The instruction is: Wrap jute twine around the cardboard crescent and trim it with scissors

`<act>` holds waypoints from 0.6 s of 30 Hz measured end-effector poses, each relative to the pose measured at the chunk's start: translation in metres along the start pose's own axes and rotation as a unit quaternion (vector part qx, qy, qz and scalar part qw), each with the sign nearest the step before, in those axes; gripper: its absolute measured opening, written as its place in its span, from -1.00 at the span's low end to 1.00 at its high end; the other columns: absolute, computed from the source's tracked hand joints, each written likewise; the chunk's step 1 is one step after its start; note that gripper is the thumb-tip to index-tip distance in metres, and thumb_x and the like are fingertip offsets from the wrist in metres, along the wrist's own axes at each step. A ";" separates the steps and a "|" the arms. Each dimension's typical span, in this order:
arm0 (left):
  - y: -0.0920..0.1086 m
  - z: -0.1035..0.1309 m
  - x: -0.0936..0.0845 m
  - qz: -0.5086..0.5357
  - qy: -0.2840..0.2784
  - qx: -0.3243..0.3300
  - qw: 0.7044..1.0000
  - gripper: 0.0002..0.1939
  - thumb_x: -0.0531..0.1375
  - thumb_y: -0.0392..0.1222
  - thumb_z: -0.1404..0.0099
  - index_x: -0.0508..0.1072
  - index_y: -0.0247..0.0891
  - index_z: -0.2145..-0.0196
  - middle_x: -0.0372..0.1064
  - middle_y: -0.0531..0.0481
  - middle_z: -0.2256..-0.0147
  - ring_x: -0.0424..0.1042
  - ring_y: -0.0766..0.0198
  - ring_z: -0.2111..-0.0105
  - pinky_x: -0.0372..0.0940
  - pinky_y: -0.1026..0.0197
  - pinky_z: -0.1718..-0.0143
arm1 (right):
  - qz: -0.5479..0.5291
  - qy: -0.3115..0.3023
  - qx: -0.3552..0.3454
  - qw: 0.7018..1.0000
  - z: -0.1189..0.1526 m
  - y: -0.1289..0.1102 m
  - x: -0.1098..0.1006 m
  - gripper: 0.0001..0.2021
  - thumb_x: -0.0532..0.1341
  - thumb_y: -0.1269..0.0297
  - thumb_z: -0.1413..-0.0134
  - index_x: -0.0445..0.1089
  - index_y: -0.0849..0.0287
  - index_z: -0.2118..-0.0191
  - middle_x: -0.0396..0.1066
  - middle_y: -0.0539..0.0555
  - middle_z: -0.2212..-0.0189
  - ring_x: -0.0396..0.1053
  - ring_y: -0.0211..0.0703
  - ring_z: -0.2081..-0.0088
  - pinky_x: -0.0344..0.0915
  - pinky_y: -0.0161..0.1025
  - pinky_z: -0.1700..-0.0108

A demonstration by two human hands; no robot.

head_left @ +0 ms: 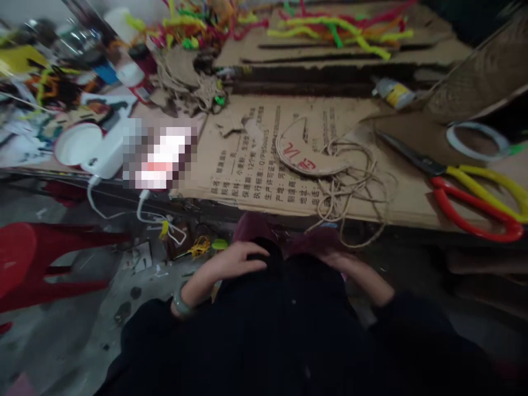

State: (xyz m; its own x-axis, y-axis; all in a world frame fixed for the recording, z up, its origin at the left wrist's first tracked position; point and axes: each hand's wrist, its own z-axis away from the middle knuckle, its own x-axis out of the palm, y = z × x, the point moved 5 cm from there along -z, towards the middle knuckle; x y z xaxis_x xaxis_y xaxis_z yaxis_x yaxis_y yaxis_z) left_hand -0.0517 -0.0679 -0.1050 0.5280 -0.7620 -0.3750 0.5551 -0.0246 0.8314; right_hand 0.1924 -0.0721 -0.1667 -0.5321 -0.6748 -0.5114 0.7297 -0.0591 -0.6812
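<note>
My left hand (234,260), with a bracelet at the wrist, lies over my lap near the left knee, thumb and fingers apart, holding nothing. My right hand (332,259) rests on the right thigh, its fingers stretched out and partly blurred against the dark red trousers. In front of both hands, on the cardboard sheet (243,176), sits a crescent-shaped cardboard piece (303,148) with red marks and cord along its edge. Loose loops of thin cord (342,192) trail from it over the table edge. Neither hand touches these.
Scissors (437,176) with red and yellow handles lie open at right, beside a roll of white tape (478,142). A small bottle (394,93) and colourful fuzzy stems (338,27) are farther back. A white power bank (113,148) is cabled near a blurred-out phone (165,157). A red stool (37,258) stands left.
</note>
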 end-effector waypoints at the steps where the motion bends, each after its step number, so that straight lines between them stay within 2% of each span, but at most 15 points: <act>1: 0.020 0.005 -0.004 0.009 -0.021 0.029 0.999 -0.70 0.22 -0.08 -0.26 0.56 -0.23 0.11 0.56 -0.13 0.09 0.54 0.15 0.11 0.37 0.21 0.04 | 0.010 -0.021 -0.013 1.000 0.009 -0.006 -0.002 -0.77 0.21 0.13 -0.20 0.50 0.06 0.10 0.50 0.13 0.04 0.46 -0.03 0.03 0.39 -0.05 -0.05; 2: 0.040 0.010 -0.008 0.035 -0.045 0.063 0.996 -0.72 0.22 -0.08 -0.26 0.57 -0.24 0.14 0.58 -0.14 0.13 0.55 0.17 0.16 0.38 0.24 0.10 | 0.018 -0.040 -0.032 0.999 0.019 -0.016 -0.004 -0.78 0.26 0.15 -0.14 0.54 0.10 0.15 0.53 0.14 0.08 0.48 0.02 0.03 0.39 -0.03 -0.07; 3: 0.060 0.015 -0.013 0.060 -0.060 0.105 0.991 -0.72 0.24 -0.07 -0.25 0.58 -0.27 0.16 0.59 -0.15 0.18 0.56 0.18 0.20 0.39 0.26 0.14 | 0.021 -0.062 -0.065 0.996 0.030 -0.028 -0.006 -0.74 0.26 0.15 -0.13 0.53 0.10 0.10 0.51 0.13 0.01 0.45 0.02 -0.03 0.35 -0.05 -0.12; 4: 0.077 0.017 -0.021 0.071 -0.052 0.143 0.986 -0.74 0.24 -0.08 -0.25 0.59 -0.28 0.20 0.60 -0.16 0.22 0.57 0.20 0.24 0.39 0.29 0.18 | 0.023 -0.091 -0.120 0.988 0.044 -0.044 -0.009 -0.67 0.20 0.12 -0.18 0.50 0.12 0.00 0.47 0.15 -0.06 0.42 0.02 -0.08 0.34 -0.05 -0.14; 6: 0.105 0.018 -0.038 0.063 0.008 0.208 0.976 -0.78 0.24 -0.14 -0.26 0.58 -0.29 0.20 0.60 -0.17 0.24 0.57 0.21 0.26 0.39 0.31 0.21 | 0.029 -0.090 -0.186 0.978 0.070 -0.074 -0.027 -0.61 0.14 0.06 -0.23 0.47 0.10 -0.06 0.45 0.15 -0.09 0.43 -0.01 -0.08 0.37 -0.10 -0.11; 7: 0.116 0.017 -0.046 0.058 0.046 0.238 0.968 -0.81 0.25 -0.16 -0.26 0.58 -0.30 0.22 0.60 -0.17 0.25 0.57 0.22 0.28 0.39 0.31 0.23 | 0.042 -0.058 -0.211 0.975 0.081 -0.086 -0.040 -0.62 0.14 0.05 -0.24 0.47 0.08 -0.06 0.47 0.15 -0.07 0.45 -0.02 -0.06 0.40 -0.12 -0.08; 9: 0.129 0.007 -0.061 0.057 0.122 0.267 0.954 -0.86 0.23 -0.21 -0.26 0.59 -0.27 0.28 0.61 -0.11 0.32 0.56 0.25 0.32 0.40 0.29 0.25 | 0.079 0.051 -0.262 0.960 0.095 -0.108 -0.070 -0.68 0.15 0.09 -0.24 0.49 0.04 -0.01 0.54 0.10 0.04 0.52 -0.08 0.04 0.46 -0.20 0.04; 11: 0.134 -0.009 -0.076 0.068 0.204 0.282 0.935 -0.88 0.25 -0.21 -0.24 0.58 -0.26 0.34 0.60 -0.07 0.35 0.55 0.26 0.34 0.39 0.27 0.27 | 0.123 0.188 -0.300 0.927 0.098 -0.123 -0.100 -0.74 0.16 0.16 -0.24 0.48 0.03 0.03 0.58 0.07 0.14 0.55 -0.11 0.13 0.48 -0.24 0.12; 14: 0.130 -0.039 -0.099 0.157 0.320 0.287 0.889 -0.81 0.23 -0.11 -0.26 0.55 -0.25 0.42 0.56 -0.03 0.44 0.50 0.32 0.42 0.36 0.29 0.36 | 0.183 0.363 -0.328 0.853 0.079 -0.135 -0.131 -0.78 0.16 0.21 -0.23 0.47 0.10 0.08 0.57 0.11 0.16 0.53 -0.05 0.11 0.47 -0.14 0.08; 16: 0.121 -0.057 -0.111 0.225 0.365 0.275 0.861 -0.75 0.25 -0.02 -0.23 0.53 -0.26 0.45 0.54 -0.02 0.47 0.48 0.34 0.43 0.37 0.29 0.34 | 0.215 0.393 -0.331 0.831 0.053 -0.139 -0.139 -0.77 0.14 0.24 -0.24 0.47 0.15 0.08 0.55 0.17 0.12 0.49 0.00 0.04 0.43 -0.05 0.00; 18: 0.108 -0.072 -0.119 0.292 0.383 0.232 0.845 -0.67 0.31 0.09 -0.14 0.50 -0.27 0.49 0.50 0.01 0.52 0.46 0.37 0.49 0.35 0.30 0.38 | 0.240 0.414 -0.314 0.820 0.028 -0.139 -0.143 -0.72 0.13 0.24 -0.23 0.48 0.25 0.06 0.50 0.28 0.03 0.42 0.12 -0.07 0.35 0.09 -0.10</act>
State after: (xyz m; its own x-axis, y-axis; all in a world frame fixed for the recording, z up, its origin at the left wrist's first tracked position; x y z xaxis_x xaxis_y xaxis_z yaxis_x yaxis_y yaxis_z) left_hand -0.0082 0.0668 -0.0007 0.9845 -0.0939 0.1478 -0.1626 -0.1762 0.9708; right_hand 0.1793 0.0120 0.0161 -0.5472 0.2369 -0.8028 0.7138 0.6329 -0.2998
